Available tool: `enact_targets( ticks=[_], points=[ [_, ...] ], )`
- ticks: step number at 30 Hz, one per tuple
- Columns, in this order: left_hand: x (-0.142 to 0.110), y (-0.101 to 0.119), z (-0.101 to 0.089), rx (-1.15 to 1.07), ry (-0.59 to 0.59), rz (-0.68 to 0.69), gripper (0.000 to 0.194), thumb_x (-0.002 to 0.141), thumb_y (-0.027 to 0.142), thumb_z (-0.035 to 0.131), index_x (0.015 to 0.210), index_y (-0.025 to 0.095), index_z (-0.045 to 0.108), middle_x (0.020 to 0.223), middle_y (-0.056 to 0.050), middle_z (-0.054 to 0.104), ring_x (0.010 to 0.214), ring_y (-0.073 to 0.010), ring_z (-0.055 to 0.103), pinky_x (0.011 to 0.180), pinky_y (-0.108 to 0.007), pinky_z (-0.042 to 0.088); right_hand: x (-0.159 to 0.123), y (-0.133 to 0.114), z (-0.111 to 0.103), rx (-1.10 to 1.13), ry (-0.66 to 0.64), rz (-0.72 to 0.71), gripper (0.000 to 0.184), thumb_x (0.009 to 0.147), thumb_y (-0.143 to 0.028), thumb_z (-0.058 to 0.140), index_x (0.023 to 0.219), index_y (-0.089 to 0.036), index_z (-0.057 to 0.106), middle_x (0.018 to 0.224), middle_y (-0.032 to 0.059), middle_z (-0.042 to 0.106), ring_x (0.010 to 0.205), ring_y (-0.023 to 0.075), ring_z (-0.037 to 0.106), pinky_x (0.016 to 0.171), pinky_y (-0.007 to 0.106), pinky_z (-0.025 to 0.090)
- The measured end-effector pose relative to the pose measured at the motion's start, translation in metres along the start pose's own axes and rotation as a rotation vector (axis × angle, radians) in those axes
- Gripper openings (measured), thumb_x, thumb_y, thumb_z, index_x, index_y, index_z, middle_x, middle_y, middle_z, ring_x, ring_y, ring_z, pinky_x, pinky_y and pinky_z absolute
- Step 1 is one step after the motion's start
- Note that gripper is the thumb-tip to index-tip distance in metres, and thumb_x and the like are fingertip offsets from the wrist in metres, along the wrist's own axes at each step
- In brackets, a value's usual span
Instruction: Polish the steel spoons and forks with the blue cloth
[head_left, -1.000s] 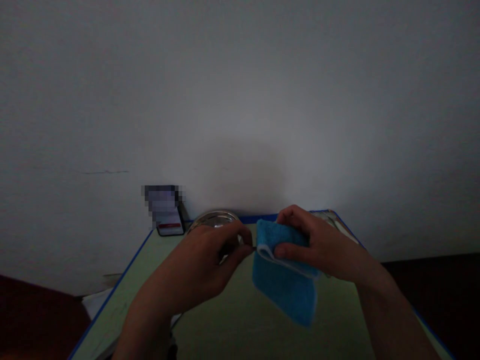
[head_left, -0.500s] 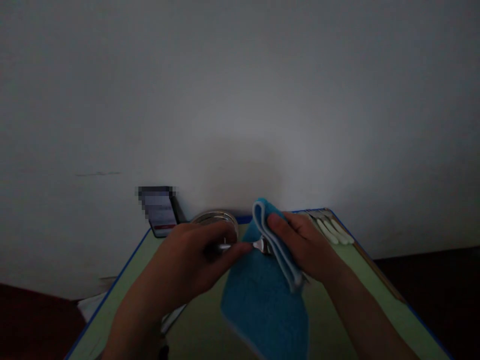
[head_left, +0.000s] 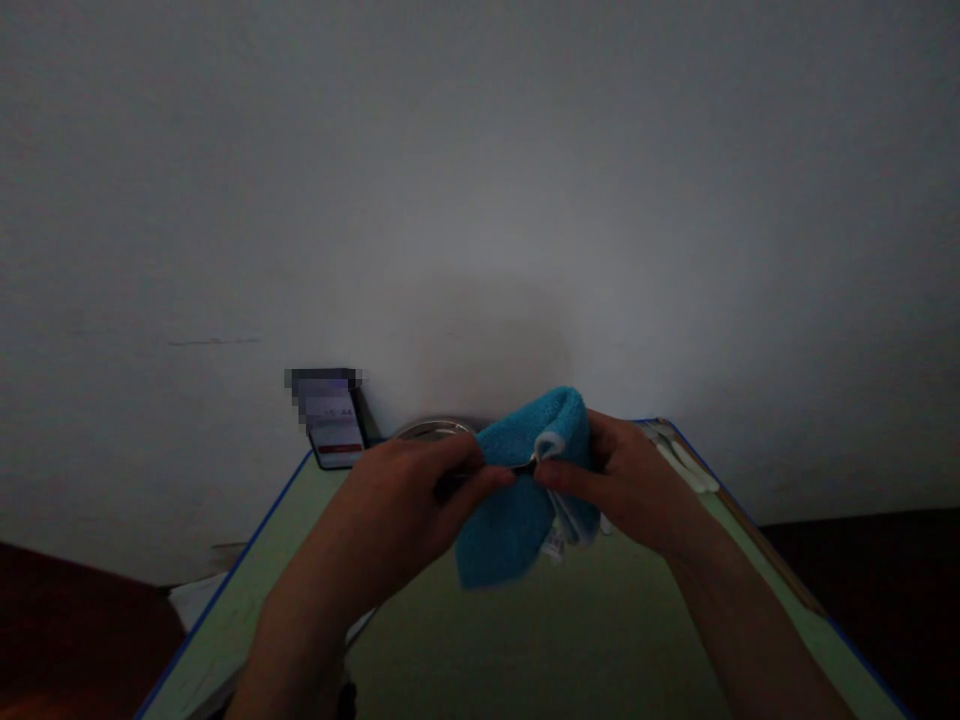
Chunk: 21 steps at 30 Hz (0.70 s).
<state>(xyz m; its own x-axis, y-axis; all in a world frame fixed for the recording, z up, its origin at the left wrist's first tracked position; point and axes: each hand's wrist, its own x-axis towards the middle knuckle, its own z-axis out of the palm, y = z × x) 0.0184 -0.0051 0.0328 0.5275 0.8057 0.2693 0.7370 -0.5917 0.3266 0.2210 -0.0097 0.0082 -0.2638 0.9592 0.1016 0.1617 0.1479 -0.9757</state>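
My left hand [head_left: 409,495] is closed on a thin, shiny piece of metal cutlery [head_left: 524,467], held level above the table. Most of it is hidden by my fingers and the cloth, so its kind does not show clearly. A blue towel cloth [head_left: 501,535] with a pale edge is in my right hand [head_left: 634,485], whose thumb presses a fold of it around the cutlery's right end. The cloth's loose part hangs down behind and below my left fingertips.
A round metal dish [head_left: 435,430] stands at the table's back edge, partly behind my left hand. Left of it a phone [head_left: 334,425] leans against the wall. White-handled cutlery [head_left: 690,468] lies at the back right of the green table [head_left: 525,640].
My right hand has turned and brought the cloth's fold over the cutlery's end. The hanging part of the cloth has risen and bunched up. My left hand keeps its grip.
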Motion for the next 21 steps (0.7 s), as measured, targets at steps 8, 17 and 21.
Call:
enact_targets(
  ticks=[8, 17, 21],
  points=[
    [-0.0008, 0.0, 0.0013, -0.062, 0.075, 0.124, 0.015, 0.081, 0.033, 0.055, 0.089, 0.02, 0.057, 0.075, 0.001, 0.063, 0.065, -0.0107, 0.057, 0.056, -0.02, 0.04, 0.0025, 0.0095, 0.0015, 0.207, 0.246, 0.116, 0.039, 0.075, -0.054, 0.054, 0.065, -0.016, 0.057, 0.055, -0.0027, 0.056, 0.045, 0.0078, 0.047, 0.044, 0.02, 0.038],
    [-0.0043, -0.0013, 0.0, 0.005, 0.324, 0.168, 0.014, 0.081, 0.029, 0.057, 0.091, 0.021, 0.064, 0.078, 0.002, 0.068, 0.062, -0.0088, 0.061, 0.057, -0.018, 0.043, 0.0065, 0.002, 0.004, 0.544, 0.306, 0.155, 0.033, 0.069, -0.047, 0.063, 0.056, -0.017, 0.057, 0.05, -0.0041, 0.053, 0.046, 0.0084, 0.047, 0.05, 0.022, 0.041],
    [-0.0027, -0.0005, 0.0005, 0.099, 0.315, 0.11, 0.019, 0.085, 0.03, 0.05, 0.089, 0.019, 0.065, 0.072, 0.0, 0.069, 0.054, -0.0103, 0.06, 0.051, -0.02, 0.04, 0.0091, 0.0063, 0.0024, 0.537, 0.348, 0.143, 0.034, 0.072, -0.051, 0.058, 0.063, -0.018, 0.059, 0.059, -0.0002, 0.06, 0.057, 0.0132, 0.055, 0.058, 0.027, 0.045]
  ],
)
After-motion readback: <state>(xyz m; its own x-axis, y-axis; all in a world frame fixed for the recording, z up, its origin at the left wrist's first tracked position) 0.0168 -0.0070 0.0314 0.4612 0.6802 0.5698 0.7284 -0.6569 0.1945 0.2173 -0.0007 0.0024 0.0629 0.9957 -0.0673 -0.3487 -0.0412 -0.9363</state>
